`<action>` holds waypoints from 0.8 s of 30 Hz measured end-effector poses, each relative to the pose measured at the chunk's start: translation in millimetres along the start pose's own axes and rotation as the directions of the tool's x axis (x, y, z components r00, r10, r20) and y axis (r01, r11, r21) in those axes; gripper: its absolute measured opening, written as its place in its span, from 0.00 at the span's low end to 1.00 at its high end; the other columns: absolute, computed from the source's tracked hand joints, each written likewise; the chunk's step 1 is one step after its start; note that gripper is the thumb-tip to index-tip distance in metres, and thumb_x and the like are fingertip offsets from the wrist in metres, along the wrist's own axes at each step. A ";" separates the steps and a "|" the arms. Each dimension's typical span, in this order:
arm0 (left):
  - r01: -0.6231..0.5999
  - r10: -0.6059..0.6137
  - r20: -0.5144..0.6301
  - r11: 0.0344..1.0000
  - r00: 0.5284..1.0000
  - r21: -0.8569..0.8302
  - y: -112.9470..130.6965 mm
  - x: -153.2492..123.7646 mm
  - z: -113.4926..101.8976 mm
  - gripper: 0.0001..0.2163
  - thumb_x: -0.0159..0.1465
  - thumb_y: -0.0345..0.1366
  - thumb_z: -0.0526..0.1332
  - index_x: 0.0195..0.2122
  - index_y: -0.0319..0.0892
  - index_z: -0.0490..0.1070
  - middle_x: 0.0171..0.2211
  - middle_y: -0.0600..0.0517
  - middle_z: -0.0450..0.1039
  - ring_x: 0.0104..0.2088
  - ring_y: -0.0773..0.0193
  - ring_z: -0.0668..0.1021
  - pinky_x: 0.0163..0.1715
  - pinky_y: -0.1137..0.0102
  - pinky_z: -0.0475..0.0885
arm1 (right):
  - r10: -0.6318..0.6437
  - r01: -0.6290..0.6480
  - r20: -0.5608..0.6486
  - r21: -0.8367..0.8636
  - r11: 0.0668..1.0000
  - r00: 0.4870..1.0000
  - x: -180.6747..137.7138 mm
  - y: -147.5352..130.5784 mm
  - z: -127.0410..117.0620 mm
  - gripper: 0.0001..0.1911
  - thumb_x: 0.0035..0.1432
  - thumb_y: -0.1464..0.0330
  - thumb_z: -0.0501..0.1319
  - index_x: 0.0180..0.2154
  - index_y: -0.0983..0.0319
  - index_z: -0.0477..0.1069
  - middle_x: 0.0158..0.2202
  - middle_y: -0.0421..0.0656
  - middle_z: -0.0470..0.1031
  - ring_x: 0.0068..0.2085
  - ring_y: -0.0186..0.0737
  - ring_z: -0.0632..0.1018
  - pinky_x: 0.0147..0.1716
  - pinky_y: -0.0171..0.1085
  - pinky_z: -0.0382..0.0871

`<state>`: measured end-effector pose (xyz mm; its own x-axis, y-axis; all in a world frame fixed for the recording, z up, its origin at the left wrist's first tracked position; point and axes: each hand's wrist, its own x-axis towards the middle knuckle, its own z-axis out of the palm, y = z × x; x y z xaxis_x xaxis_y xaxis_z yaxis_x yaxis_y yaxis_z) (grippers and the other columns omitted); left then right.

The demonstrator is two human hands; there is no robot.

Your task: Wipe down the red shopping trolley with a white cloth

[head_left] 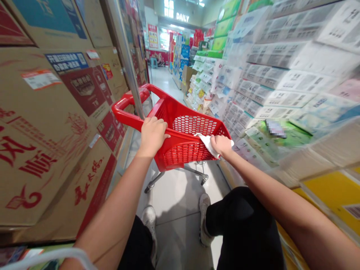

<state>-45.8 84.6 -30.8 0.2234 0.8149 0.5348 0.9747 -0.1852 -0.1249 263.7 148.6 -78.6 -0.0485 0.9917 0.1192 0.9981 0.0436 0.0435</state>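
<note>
A red plastic shopping cart (180, 112) stands in the aisle right in front of me. My left hand (152, 135) is closed over the cart's near rim on the left side. My right hand (222, 145) is closed on a white cloth (206, 141) and presses it against the rim on the right side. The cart's mesh basket looks bare inside. Its grey wheeled frame (180, 175) shows beneath. My legs in black trousers and pale shoes are below, on the light floor.
Stacked cardboard boxes (50, 123) with red print wall the left side. Shelves of packaged tissue goods (270, 86) run along the right. A metal post (129, 63) rises by the cart's handle. The narrow aisle (164, 78) leads to more displays far ahead.
</note>
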 end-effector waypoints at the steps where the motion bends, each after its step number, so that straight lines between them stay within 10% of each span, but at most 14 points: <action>1: -0.007 0.007 0.000 1.000 1.000 0.003 4.0 1.0 0.4 0.08 0.61 0.42 0.66 0.36 0.43 0.75 0.38 0.44 0.77 0.44 0.48 0.72 0.45 0.55 0.62 | -0.027 0.027 -0.014 0.020 0.999 1.000 -0.8 -15.0 -2.7 0.34 0.73 0.57 0.39 0.43 0.68 0.81 0.45 0.58 0.82 0.48 0.50 0.82 0.47 0.38 0.69; 10: -0.032 0.032 -0.027 0.999 0.999 0.005 4.8 6.0 4.7 0.07 0.62 0.38 0.62 0.38 0.41 0.76 0.37 0.43 0.77 0.43 0.49 0.73 0.44 0.55 0.62 | -0.238 0.260 -0.137 0.180 0.949 0.962 1.0 -132.7 -22.7 0.39 0.74 0.52 0.34 0.44 0.64 0.80 0.43 0.54 0.82 0.47 0.48 0.81 0.48 0.40 0.68; 24: -0.015 0.016 0.021 1.000 1.000 -0.006 -21.0 1.3 -1.2 0.17 0.61 0.53 0.62 0.34 0.43 0.76 0.37 0.44 0.79 0.43 0.48 0.74 0.44 0.56 0.61 | 0.028 -0.029 0.018 0.056 0.998 0.999 -1.9 25.1 13.4 0.36 0.73 0.54 0.38 0.43 0.65 0.81 0.44 0.57 0.82 0.49 0.50 0.81 0.43 0.37 0.68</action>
<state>-66.0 88.9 -26.5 0.2385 0.8234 0.5150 0.9712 -0.2013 -0.1278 289.4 149.4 -91.0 -0.0195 0.9945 0.1029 0.9997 0.0212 -0.0155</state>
